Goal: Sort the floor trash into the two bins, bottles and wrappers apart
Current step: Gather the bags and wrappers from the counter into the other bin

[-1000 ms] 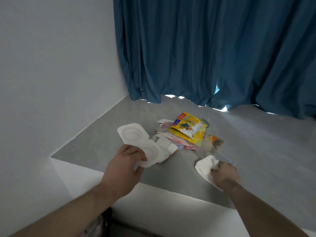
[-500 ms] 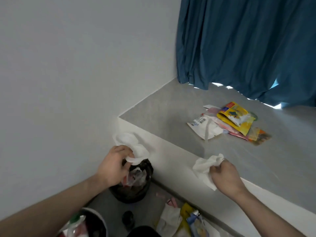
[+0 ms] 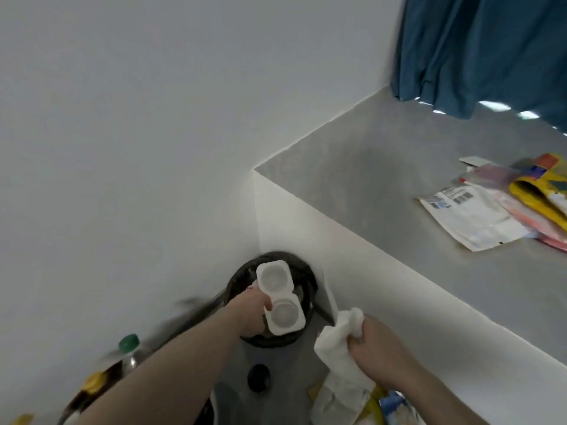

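plain pale wall [image 3: 129, 124] fills left and upper part of view, smooth, evenly lit, meeting second white face at inner corner. raised platform [image 3: 383, 191] with grey top runs from centre to right edge; its white side face [image 3: 306, 240] drops to lower grey floor [image 3: 242, 357]. dark blue curtain [image 3: 478, 47] hangs in folds at upper right, hem reaching platform top. bright daylight patches [image 3: 494, 105] show under hem. overall light soft, cool, dim.
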The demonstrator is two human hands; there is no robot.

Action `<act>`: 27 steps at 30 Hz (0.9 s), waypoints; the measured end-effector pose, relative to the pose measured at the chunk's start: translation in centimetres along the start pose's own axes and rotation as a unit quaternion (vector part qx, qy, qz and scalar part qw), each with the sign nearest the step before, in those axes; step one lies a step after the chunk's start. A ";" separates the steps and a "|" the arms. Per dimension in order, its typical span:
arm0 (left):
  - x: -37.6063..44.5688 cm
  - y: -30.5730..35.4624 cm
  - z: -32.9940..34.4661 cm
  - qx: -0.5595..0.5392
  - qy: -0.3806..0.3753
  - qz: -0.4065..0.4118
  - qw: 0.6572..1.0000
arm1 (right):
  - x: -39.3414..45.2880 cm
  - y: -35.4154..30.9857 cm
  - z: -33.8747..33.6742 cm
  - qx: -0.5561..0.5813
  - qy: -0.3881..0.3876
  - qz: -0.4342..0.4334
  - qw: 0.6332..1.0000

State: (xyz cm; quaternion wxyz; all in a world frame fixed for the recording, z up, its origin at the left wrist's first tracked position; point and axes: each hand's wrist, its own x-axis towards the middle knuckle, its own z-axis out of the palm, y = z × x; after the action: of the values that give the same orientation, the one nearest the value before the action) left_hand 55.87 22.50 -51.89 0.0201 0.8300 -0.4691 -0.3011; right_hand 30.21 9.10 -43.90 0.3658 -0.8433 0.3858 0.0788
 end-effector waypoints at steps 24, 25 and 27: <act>2.7 -6.9 -0.2 0.057 -0.115 -0.078 0.989 | 19.9 -3.0 18.8 -0.176 -0.150 0.032 0.972; 2.7 -6.7 -0.1 0.067 -0.126 -0.078 0.987 | 20.0 -2.9 18.8 -0.160 -0.156 0.028 0.974; 2.4 -6.0 -0.4 0.083 -0.138 -0.079 0.984 | 19.7 -3.1 17.9 -0.141 -0.162 0.011 0.977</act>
State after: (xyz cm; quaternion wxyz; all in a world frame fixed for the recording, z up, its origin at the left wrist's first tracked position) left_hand 61.60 23.84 -54.62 -0.1374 0.8140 -0.4234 -0.3732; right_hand 48.68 10.91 -63.18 0.2999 -0.8583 0.3152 0.2721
